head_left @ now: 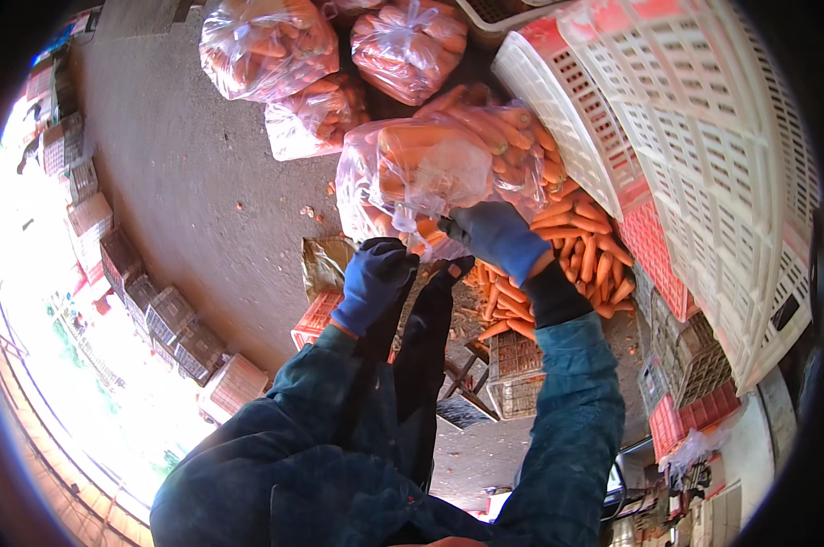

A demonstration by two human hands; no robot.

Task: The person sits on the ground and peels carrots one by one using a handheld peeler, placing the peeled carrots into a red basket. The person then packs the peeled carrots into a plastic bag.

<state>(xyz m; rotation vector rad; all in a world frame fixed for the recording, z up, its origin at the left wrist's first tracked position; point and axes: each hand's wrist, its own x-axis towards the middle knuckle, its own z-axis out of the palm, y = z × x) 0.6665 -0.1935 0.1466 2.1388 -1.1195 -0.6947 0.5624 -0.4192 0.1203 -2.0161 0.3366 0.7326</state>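
Observation:
In front of me stands a large clear plastic bag of carrots [421, 169], bulging and leaning toward my legs. My right hand [496, 235], in a blue glove with dark fingertips, is closed on the near edge of this bag. Lower and to the left is my left hand [375, 278], in a matching glove. Its fingers are curled together beside the bag's near side, and what they hold, if anything, is hidden. Loose carrots [590, 251] lie in a heap on the right, partly behind my right wrist.
Filled carrot bags [268, 46] stand beyond. Tall stacked white crates [685, 155] rise close on the right, with a red crate [654, 246] below. A row of crates [170, 314] lines the left side. An orange crate [316, 319] sits beside my left hand.

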